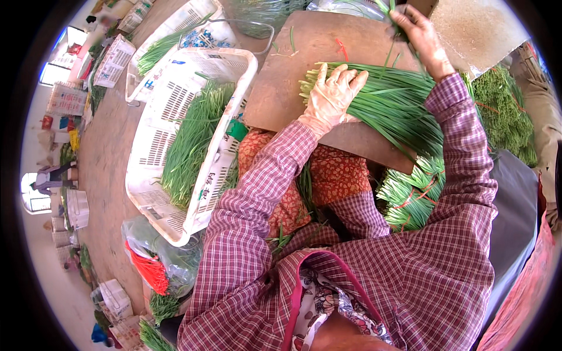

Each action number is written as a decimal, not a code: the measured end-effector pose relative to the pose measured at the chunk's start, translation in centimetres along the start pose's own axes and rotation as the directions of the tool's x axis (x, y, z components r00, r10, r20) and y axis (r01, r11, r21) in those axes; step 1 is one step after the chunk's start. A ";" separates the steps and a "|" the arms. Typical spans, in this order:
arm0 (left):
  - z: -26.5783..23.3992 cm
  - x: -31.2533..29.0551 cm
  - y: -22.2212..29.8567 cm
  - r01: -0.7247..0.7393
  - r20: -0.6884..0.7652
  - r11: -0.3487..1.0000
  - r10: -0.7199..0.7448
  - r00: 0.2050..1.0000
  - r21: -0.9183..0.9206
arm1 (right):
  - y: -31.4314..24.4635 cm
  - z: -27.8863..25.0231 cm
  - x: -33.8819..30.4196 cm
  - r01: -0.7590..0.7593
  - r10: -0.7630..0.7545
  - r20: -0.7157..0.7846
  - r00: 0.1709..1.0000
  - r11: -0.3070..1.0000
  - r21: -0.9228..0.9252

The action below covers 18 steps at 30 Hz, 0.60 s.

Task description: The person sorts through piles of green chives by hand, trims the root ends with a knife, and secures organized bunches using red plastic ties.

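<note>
A thick bundle of long green chives (398,108) lies across a brown board (275,93), its pale cut ends toward the left. Over those pale ends rests my left hand (332,96) in a thin, light-coloured glove, its fingers spread on top of the stalks. My right hand (418,38), bare, is raised at the board's far right corner. Its fingers are closed on a few green leaves (384,8). A red tie (342,50) lies on the board just beyond the bundle.
Left of the board stands a white plastic crate (219,54) with loose chives (196,146) in it. Red-tied bundles (410,199) sit below the board's right side. Red strips (149,270) lie in a clear bag at lower left. More green bundles (500,108) are at the right.
</note>
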<state>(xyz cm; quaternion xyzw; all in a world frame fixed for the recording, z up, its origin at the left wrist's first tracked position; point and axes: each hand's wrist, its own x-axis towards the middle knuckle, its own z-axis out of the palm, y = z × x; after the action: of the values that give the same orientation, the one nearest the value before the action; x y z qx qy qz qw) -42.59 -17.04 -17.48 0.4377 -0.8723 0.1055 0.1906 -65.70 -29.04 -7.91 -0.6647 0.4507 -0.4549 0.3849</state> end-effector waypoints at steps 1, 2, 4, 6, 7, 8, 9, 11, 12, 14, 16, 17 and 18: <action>0.3 0.3 -0.1 -0.003 0.004 1.000 0.003 1.000 0.015 | -0.9 -0.9 0.8 0.101 -0.103 -0.036 0.994 0.994 -0.040; 0.5 0.1 -0.4 0.002 0.013 1.000 -0.002 1.000 0.025 | -4.1 0.1 0.9 0.085 -0.075 -0.070 0.995 0.983 0.161; 0.6 1.0 0.4 -0.024 0.003 1.000 0.024 1.000 0.007 | -9.3 -1.8 0.3 0.296 -0.315 -0.254 0.914 0.949 -0.111; 0.7 0.7 0.5 -0.024 -0.013 1.000 0.024 1.000 0.003 | -11.7 -3.0 0.9 0.418 -0.544 -0.244 0.803 0.806 -0.418; 0.7 0.6 0.4 -0.015 -0.019 1.000 0.015 1.000 -0.011 | -13.0 -2.8 1.0 0.493 -0.671 -0.162 0.723 0.667 -0.559; 0.6 0.5 0.4 -0.006 -0.026 1.000 0.006 1.000 -0.025 | -14.1 -2.4 0.4 0.498 -0.672 -0.024 0.740 0.572 -0.652; 0.6 0.5 0.4 -0.003 -0.040 1.000 0.002 0.999 -0.028 | -14.0 -1.4 0.0 0.436 -0.583 0.046 0.811 0.552 -0.711; 0.7 -0.1 0.0 0.021 -0.053 1.000 -0.022 0.998 -0.014 | -8.7 0.5 0.8 0.433 -0.490 0.200 0.848 0.425 -0.795; 0.5 0.1 0.2 0.038 -0.070 0.999 -0.038 0.997 -0.010 | -4.4 1.0 1.4 0.470 -0.484 0.290 0.825 0.303 -0.829; 0.3 0.3 0.7 0.076 -0.103 0.997 -0.077 0.992 -0.015 | -1.2 4.5 -1.3 0.444 -0.286 0.339 0.896 0.592 -0.673; 0.4 1.1 1.2 0.091 -0.148 0.996 -0.091 0.985 -0.007 | 3.8 5.2 -2.2 0.459 -0.330 0.320 0.888 0.610 -0.646; 0.1 1.5 1.4 0.095 -0.139 0.995 -0.096 0.986 -0.016 | 5.9 5.0 -2.7 0.435 -0.247 0.366 0.897 0.631 -0.642; -0.3 1.6 1.4 0.109 -0.129 0.994 -0.110 0.986 -0.016 | 7.3 4.9 -2.7 0.419 -0.169 0.418 0.893 0.653 -0.631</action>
<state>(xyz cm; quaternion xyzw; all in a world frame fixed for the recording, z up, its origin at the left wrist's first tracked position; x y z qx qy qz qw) -44.53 -17.29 -16.53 0.4762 -0.8333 0.1191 0.2544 -63.37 -28.13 -16.73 -0.8901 0.4052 -0.1888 0.0885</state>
